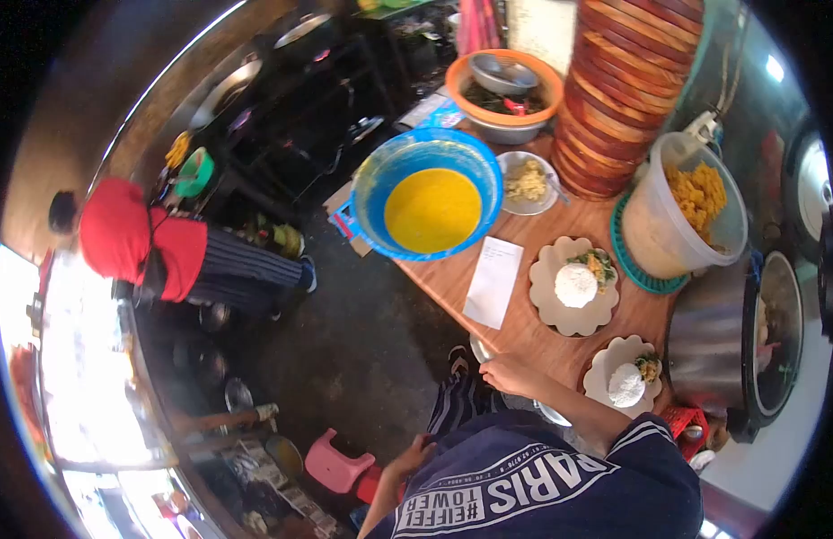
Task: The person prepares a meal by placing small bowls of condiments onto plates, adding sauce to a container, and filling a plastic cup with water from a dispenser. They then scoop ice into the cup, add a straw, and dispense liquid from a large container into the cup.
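My right hand (509, 375) is at the table's near edge, its fingers curled. A pale rounded rim (479, 349) shows just past the fingertips; I cannot tell what the hand holds. Low by my waist hangs my left hand (413, 456), its fingers partly hidden against my clothes. Two scalloped plates, one farther off (558, 310) and one nearer (600, 384), each carry a white rice mound with chopped greens. A white paper slip (493, 283) lies left of the farther plate. Beyond it stands a blue basin (371, 216) of yellow liquid.
Stacked wooden plates (627, 81) tower at the back. On the right are a clear bucket (654, 220) of yellow food and a large metal pot (713, 337). A small plate (515, 208) holds yellowish food. A person in red (178, 251) stands left; a pink stool (335, 463) is below.
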`<state>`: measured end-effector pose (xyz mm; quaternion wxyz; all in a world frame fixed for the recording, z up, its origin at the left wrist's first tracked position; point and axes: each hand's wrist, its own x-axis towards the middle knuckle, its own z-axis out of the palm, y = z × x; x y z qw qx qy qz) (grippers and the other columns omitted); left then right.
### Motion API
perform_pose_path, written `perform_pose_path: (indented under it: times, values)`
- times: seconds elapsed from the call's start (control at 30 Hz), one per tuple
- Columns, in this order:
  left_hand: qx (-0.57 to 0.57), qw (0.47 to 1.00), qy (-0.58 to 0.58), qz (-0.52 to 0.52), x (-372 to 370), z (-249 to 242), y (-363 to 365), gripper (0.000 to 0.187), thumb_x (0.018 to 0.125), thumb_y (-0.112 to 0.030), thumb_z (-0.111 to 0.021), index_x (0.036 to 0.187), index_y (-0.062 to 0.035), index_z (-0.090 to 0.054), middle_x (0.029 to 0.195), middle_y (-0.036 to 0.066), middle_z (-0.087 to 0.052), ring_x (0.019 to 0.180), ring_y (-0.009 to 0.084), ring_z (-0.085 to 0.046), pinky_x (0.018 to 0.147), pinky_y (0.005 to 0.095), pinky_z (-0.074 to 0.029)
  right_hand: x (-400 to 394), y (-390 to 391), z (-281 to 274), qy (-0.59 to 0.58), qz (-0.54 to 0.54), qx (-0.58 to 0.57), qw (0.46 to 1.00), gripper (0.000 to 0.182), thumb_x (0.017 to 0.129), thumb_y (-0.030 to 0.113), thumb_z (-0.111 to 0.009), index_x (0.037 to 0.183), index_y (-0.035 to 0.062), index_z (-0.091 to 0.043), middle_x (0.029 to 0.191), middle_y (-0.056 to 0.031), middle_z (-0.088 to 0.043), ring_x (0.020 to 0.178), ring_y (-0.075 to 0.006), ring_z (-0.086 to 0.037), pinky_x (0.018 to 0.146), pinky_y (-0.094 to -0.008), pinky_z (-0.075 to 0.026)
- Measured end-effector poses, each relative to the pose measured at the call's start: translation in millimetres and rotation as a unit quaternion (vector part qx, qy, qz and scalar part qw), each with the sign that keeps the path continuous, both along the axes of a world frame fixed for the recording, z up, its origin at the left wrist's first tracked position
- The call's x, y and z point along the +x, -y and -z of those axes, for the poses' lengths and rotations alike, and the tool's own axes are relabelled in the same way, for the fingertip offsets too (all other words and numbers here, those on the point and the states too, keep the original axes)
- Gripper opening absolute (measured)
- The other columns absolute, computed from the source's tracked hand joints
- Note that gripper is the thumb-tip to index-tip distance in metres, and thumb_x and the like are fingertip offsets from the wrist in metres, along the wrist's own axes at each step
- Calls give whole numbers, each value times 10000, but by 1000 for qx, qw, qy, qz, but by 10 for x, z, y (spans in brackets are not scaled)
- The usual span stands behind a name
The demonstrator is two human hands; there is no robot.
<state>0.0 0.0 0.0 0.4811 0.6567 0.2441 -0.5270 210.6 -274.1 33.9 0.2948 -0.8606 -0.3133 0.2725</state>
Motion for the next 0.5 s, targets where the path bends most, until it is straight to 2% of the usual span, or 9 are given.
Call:
perform_pose_path:
  times: [0.07, 0.1, 0.17, 0.2, 0.27, 0.3, 0.37, 0.5]
  values:
    - [-4, 978, 156, -137, -257, 323, -11, 625, 966, -465, -451, 1418, -45, -353, 1430, 222, -392, 1322, 347, -386, 1072, 399, -326, 43, -236, 41, 34, -57, 12, 998, 203, 835, 191, -615, 966, 49, -674, 870, -181, -678, 844, -366, -643, 762, -466, -498]
    - [-43, 975, 138, -171, -819, 381, 319, 625, 966, -465, -451, 1418, -45, -353, 1430, 222, -392, 1322, 347, -386, 1072, 399, -326, -485, -148, -33, 11, -90, -26, 996, 219, 849, 208, -592, 976, 49, -673, 889, -184, -678, 855, -369, -641, 769, -471, -494]
    - [39, 979, 165, -112, -878, 483, 228, 641, 967, -487, -424, 1409, -28, -355, 1423, 233, -390, 1319, 360, -383, 1083, 415, -313, -626, -490, -61, 8, -143, -5, 990, 237, 856, 223, -579, 991, 53, -675, 904, -190, -677, 871, -370, -641, 785, -469, -494]
    - [60, 972, 172, -149, -927, 458, 105, 641, 967, -487, -424, 1409, -28, -355, 1423, 233, -390, 1319, 360, -383, 1083, 415, -313, -735, -705, -95, -11, -160, 16, 987, 249, 856, 224, -576, 1009, 54, -674, 916, -194, -677, 887, -372, -641, 798, -464, -495]
    - [93, 976, 169, -100, -1040, 482, 67, 679, 974, -507, -388, 1436, -14, -314, 1462, 245, -332, 1364, 334, -321, 1109, 384, -275, -951, -910, -132, -61, -205, 32, 976, 272, 856, 221, -572, 1047, 52, -669, 944, -199, -676, 919, -372, -640, 825, -448, -496]
    - [104, 971, 169, -137, -1127, 509, 50, 679, 974, -507, -388, 1436, -14, -314, 1462, 245, -332, 1364, 334, -321, 1109, 384, -275, -1030, -964, -133, -90, -228, 36, 969, 284, 856, 217, -571, 1066, 51, -665, 959, -200, -675, 935, -370, -640, 837, -437, -498]
    - [81, 977, 171, -96, -1207, 544, -119, 757, 954, -578, -355, 1456, -16, -277, 1496, 243, -274, 1390, 342, -275, 1136, 391, -234, -1041, -1100, -3, -151, -302, 40, 940, 320, 873, 252, -579, 1111, 50, -649, 984, -200, -674, 961, -351, -645, 853, -402, -502]
    - [123, 955, 128, -239, -1512, 590, -376, 751, 944, -615, -302, 1419, -35, -354, 1450, 211, -378, 1351, 347, -353, 1120, 411, -263, -862, -1380, 284, -110, -325, -37, 938, 331, 831, 265, -597, 1073, 50, -665, 989, -186, -673, 946, -360, -639, 846, -418, -500]
